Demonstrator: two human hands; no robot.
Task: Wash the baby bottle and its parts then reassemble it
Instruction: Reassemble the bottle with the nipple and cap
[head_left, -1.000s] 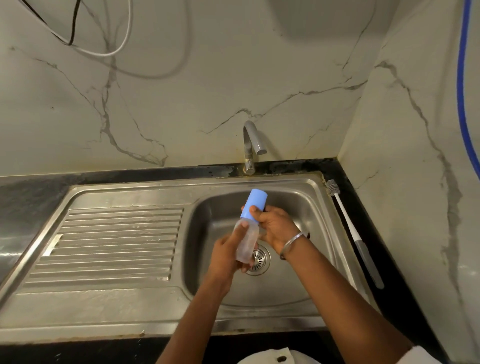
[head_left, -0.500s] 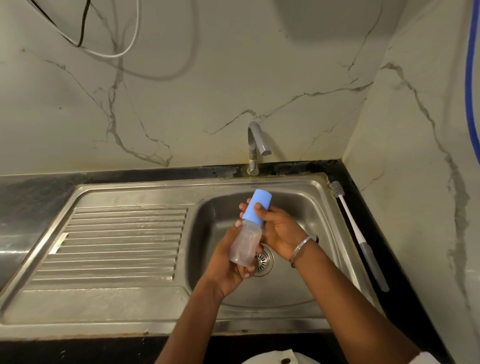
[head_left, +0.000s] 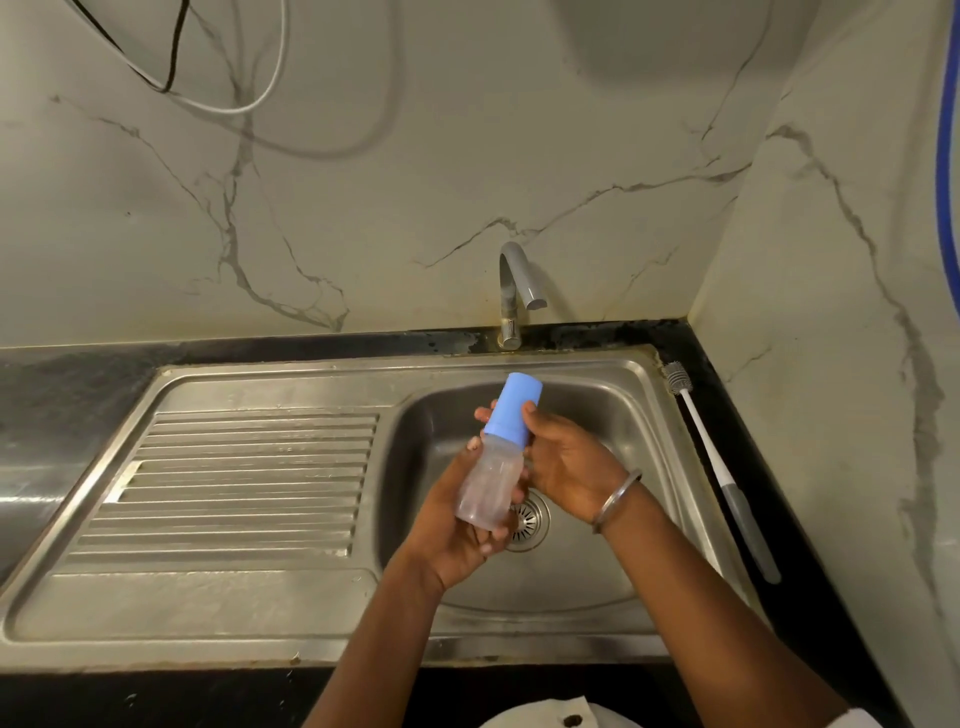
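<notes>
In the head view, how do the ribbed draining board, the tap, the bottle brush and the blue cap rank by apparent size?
1. ribbed draining board
2. bottle brush
3. tap and blue cap: they look about alike, and the cap is nearer the camera, so unranked.

blue cap (head_left: 515, 408) hides bottle (head_left: 485, 483) top, hose (head_left: 943, 156) edge-cropped

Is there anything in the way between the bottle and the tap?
Nothing visible. The left hand holds the bottle, the right hand grips its blue cap, over the sink. Only open air lies between cap and tap.
</notes>
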